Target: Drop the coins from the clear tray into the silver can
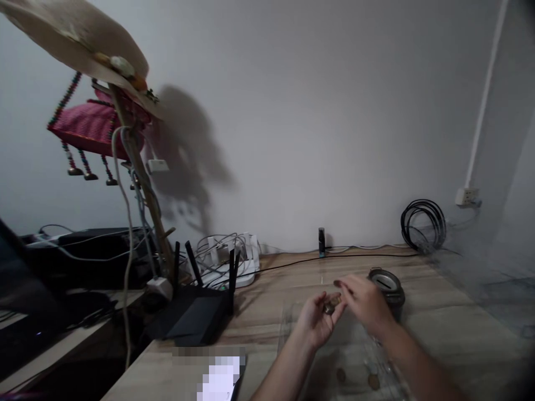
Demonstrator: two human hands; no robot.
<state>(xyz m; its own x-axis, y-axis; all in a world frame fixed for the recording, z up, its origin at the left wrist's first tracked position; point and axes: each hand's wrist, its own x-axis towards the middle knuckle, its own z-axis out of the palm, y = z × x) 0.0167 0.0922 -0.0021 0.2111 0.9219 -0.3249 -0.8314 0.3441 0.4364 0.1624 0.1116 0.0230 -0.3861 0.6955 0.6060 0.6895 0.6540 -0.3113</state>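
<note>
My left hand [316,323] is cupped palm up, its fingers curled around several coins [330,307]. Just above it, my right hand [364,303] pinches a single coin [337,283] between thumb and fingertips. Behind the right hand stands a dark coin bank [390,283] with a slot in its lighter lid, partly covered by that hand. Below my forearms, two brownish coins, one darker [341,375] and one by the right arm [373,381], lie on or in a clear plastic bag [288,326] spread on the wooden table.
A black router [200,314] with upright antennas sits at left, near tangled white cables [228,248]. At the table's back are a small dark bottle [321,243] and a coiled black cable [423,224]. A lit, pixelated screen [219,379] lies at the front edge. A hat [92,39] hangs upper left.
</note>
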